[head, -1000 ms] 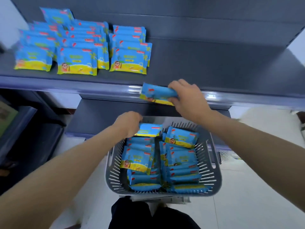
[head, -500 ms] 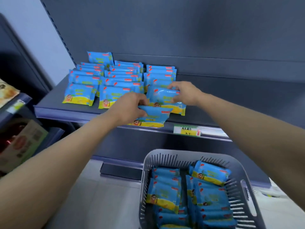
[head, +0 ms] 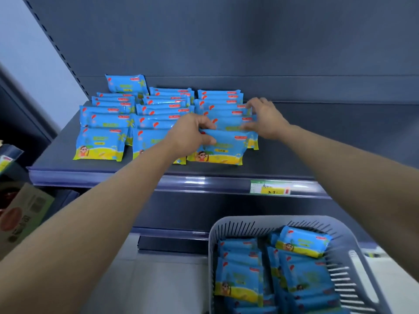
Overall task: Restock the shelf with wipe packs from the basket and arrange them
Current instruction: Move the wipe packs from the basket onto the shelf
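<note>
Front pack (head: pixel 223 148) sits at the shelf (head: pixel 294 164) front, right-hand row, long axis left-right, printed face tilted forward. Left hand (head: pixel 190 134) fingers clamped on its upper left edge. Right hand (head: pixel 265 118) fingers pinch the next pack (head: pixel 226 121) behind. Basket (head: pixel 226 225) below holds more packs (head: pixel 303 243).

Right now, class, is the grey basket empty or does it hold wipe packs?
Not empty. The basket holds rows of blue wipe packs standing on edge, and one pack lies tilted on top near the back rim.
</note>
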Available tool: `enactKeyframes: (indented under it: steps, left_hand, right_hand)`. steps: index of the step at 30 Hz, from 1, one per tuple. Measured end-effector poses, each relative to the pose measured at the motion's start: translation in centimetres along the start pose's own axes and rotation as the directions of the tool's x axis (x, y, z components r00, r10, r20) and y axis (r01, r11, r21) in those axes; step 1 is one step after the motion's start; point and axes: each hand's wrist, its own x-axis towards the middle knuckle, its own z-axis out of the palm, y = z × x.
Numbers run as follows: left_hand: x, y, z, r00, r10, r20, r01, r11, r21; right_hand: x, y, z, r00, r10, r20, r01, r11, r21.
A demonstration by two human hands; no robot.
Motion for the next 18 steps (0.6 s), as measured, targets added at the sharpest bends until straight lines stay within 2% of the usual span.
enactKeyframes:
  steps: [3, 5, 8, 10, 14, 18]
  left_hand:
    - [1.2, -0.6, 1.4, 1.000, -0.021, 0.007, 0.020, 0.995, 0.093]
    - [1.9, -0.7, 2.4, 1.000, -0.015, -0.010, 0.017, 0.977, 0.213]
    - [2.7, -0.8, 3.6, 0.996, 0.087, -0.029, -0.060, 0.856, 0.513]
    - [2.7, -1.0, 4.1, 0.991, 0.129, -0.036, -0.077, 0.770, 0.633]
    - [1.1, -0.7, 5.4, 0.974, 0.215, -0.074, -0.100, 0.695, 0.712]
    - [-2.1, 1.2, 7.9, 0.940, 0.336, -0.056, -0.219, 0.724, 0.654]
  right_hand:
    - [-1.6, 0.5, -0.9, 0.994, 0.010, -0.106, 0.000, 0.996, 0.090]
    - [-3.1, 0.5, -1.5, 0.985, -0.018, -0.173, 0.030, 0.997, 0.067]
    - [-6.0, 0.5, -2.1, 0.965, -0.074, -0.253, 0.078, 0.997, 0.004]
    - [-8.4, 0.7, -2.3, 0.955, -0.103, -0.280, 0.100, 0.995, -0.022]
    - [-13.5, 1.6, -1.8, 0.938, -0.189, -0.289, 0.167, 0.981, -0.099]
    - [-18.0, 3.9, -0.2, 0.952, -0.220, -0.212, 0.191, 0.970, -0.151]
